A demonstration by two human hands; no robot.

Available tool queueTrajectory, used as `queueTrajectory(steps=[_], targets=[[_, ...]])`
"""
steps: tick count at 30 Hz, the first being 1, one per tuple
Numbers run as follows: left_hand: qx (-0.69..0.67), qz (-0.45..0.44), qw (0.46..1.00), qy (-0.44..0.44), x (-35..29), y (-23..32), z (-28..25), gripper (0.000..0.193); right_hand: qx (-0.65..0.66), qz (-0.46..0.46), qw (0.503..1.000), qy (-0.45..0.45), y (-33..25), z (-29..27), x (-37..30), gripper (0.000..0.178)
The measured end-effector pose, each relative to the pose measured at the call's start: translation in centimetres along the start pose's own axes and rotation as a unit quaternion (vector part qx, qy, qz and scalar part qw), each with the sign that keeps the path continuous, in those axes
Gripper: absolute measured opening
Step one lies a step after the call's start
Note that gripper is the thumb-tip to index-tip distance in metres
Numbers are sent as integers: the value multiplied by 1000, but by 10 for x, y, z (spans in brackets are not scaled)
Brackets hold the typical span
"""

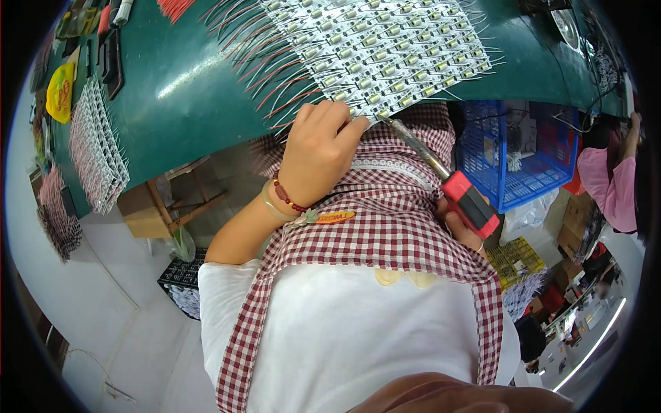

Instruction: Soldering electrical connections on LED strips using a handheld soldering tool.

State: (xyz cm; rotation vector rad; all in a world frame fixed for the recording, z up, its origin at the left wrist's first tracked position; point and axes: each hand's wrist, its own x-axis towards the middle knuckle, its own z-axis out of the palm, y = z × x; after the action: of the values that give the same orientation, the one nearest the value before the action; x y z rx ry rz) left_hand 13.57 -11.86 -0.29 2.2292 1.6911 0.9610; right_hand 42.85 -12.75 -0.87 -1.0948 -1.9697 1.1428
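Note:
A white panel of small circuit boards (385,49) lies on the green table, its rows full of yellowish components. Red and white wires (275,72) fan out from its left side. My left hand (320,146) is closed at the panel's near corner, fingers curled; whatever they pinch is hidden beneath them. In my right hand (454,224) is a soldering iron (468,203) with a red and black handle, gripped from below. Its metal tip meets the panel's near edge, just right of my left fingers. Part of the right hand is hidden behind the handle.
Stacked wired boards (100,148) lie on the green table (186,103) at the left, near a yellow packet (60,93). Below the table's right side is a blue crate (506,186). A person in pink (609,182) is at far right.

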Motion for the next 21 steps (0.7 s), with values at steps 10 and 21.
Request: queueTrajectory(steps=[10,21], targets=[[5,7,1000,-5,0,1,2,24,-39,1,999,-5,-3,2,1,18],[11,11,1000,-4,3,0,2,23,6,27,999,22,-6,0,3,10]])
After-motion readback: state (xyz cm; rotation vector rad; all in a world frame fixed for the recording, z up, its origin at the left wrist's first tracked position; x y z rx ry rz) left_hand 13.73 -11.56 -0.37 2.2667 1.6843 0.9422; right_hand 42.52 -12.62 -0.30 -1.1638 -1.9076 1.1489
